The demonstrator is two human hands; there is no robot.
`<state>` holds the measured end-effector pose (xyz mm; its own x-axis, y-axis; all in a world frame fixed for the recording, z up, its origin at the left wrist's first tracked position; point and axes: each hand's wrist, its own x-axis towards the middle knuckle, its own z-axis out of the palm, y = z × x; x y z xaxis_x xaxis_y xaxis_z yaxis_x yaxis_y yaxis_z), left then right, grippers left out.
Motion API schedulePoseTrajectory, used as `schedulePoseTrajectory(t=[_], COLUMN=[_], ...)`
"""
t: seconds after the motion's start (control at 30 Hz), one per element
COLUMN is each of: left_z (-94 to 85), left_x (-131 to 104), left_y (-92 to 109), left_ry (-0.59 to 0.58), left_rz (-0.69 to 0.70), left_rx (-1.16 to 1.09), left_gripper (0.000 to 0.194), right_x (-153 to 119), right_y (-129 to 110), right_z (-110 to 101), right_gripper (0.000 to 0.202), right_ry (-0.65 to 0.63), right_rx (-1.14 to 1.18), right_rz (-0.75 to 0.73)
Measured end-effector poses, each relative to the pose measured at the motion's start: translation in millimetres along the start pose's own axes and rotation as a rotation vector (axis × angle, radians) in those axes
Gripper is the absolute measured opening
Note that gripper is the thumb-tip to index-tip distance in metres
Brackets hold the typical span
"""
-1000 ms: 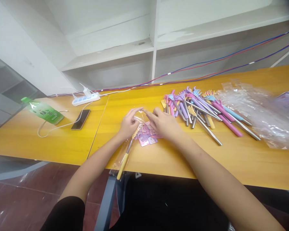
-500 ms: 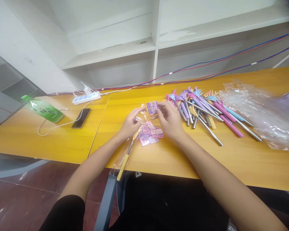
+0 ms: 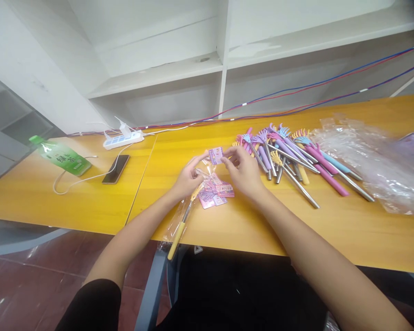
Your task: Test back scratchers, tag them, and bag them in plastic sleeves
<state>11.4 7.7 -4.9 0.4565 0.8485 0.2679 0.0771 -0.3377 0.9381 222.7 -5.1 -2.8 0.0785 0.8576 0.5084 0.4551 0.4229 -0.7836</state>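
Note:
My left hand point(image 3: 189, 177) is closed on the upper end of a clear plastic bag point(image 3: 172, 225). Inside that bag lies a yellow back scratcher point(image 3: 177, 239), its handle reaching past the table's front edge. Between the fingertips of my right hand point(image 3: 243, 168) is a small purple printed card point(image 3: 215, 155), held above the bag's mouth and close to my left fingertips. Below both hands, a loose pile of pink and purple cards point(image 3: 215, 191) rests on the table, partly behind the bag.
Several back scratchers point(image 3: 286, 151) in mixed colours are heaped to the right, beside a stack of clear bags point(image 3: 372, 165). On the left are a green bottle point(image 3: 64, 156), a phone point(image 3: 116, 169) and a power strip point(image 3: 123, 139). White shelving point(image 3: 158, 78) stands behind the table.
The purple card has shifted slightly left and down, closer to my left fingertips and the bag's mouth. My left hand has barely moved.

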Motion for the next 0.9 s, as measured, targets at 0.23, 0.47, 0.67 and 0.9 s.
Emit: schedulePoseTrajectory(t=[0.23, 0.47, 0.67, 0.9], left_z=[1.1, 2.0, 1.7, 2.0], left_x=[-0.3, -0.4, -0.4, 1.1], left_y=[0.7, -0.2, -5.0, -2.7], left_ry=[0.018, -0.011, -0.027, -0.027], left_rz=[-0.107, -0.077, -0.019, -0.040], left_rx=[-0.035, -0.028, 0.017, -0.078], left_gripper=[0.086, 0.080, 0.081, 0.082], right_x=[1.7, 4.0, 0.2, -1.9], right_y=[4.0, 6.1, 5.9, 9.4], right_z=[-2.5, -6.1, -2.9, 4.0], right_gripper=[0.016, 0.018, 0.021, 0.023], right_ry=[-0.096, -0.139, -0.201, -0.196], right_rx=[0.024, -0.034, -0.055, 0.089], right_rz=[-0.018, -0.073, -0.082, 0.035])
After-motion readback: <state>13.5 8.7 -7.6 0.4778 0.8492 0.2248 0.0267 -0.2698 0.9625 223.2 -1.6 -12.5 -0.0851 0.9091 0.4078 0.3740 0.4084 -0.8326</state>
